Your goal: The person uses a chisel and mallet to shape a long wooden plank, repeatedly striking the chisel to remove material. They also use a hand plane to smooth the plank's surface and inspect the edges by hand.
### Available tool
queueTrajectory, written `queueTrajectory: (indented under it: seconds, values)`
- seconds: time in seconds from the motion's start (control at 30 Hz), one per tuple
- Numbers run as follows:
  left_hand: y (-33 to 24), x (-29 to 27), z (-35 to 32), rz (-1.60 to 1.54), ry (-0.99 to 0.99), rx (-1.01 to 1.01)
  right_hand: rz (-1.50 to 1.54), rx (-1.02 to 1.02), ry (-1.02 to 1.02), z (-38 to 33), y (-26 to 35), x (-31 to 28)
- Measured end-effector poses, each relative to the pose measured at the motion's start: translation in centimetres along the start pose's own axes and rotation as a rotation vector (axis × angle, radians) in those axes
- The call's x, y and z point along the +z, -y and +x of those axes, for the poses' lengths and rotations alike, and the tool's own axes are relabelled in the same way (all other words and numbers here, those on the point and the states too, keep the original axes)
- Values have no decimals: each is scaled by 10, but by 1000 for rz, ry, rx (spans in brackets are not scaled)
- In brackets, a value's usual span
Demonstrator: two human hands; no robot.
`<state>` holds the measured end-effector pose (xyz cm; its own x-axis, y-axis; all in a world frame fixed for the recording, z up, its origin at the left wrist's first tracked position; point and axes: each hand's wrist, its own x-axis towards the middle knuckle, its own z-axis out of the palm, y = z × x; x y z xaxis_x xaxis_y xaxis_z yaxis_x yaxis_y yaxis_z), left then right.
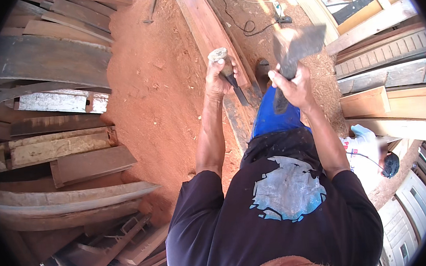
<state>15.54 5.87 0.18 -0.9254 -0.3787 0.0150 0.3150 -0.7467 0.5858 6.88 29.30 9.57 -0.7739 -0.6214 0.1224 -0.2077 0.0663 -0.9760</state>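
My black shirt [274, 213] is closest to my eyes, and my two arms reach out past it over the long plank [215, 38] on the red dirt floor [154, 87]. My left hand [218, 77] grips a chisel [233, 84] whose blade points down at the plank, which runs away from me. My right hand [293, 84] grips a hammer [294, 46] held up high, just to the right of the chisel.

**Open dirt on the left, timber on both flanks**

I see bare red floor [154, 87] left of my left grip [217, 80], open up to the stacked planks [52, 60]. The long beam [210, 28] runs between my grips. Right of my right grip [291, 84], wooden frames [382, 59] crowd close, and a black cable [250, 27] lies beyond.
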Motion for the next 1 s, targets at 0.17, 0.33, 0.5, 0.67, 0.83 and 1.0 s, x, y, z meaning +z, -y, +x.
queueTrajectory:
  seconds: [0.17, 0.33, 0.5, 0.67, 0.83, 1.0]
  values:
    - [-1, -6, -2, -164, 24, -52, 109, 59, -41, -38, -39, 3]
    - [4, -4, -2, 92, -38, 18, 86, 53, 18, -44, -31, -5]
    - [-5, 12, 9, 551, -115, 178, 59, 32, 6, -45, -29, -2]
    - [-11, 7, 17, 665, -244, 282, 49, 22, -1, -47, -33, 6]
    - [-1, 15, 25, 785, -393, 239, -5, 68, 50, -42, -36, 6]
    - [8, 6, 29, 810, -429, 244, -13, 88, 49, -38, -36, 9]
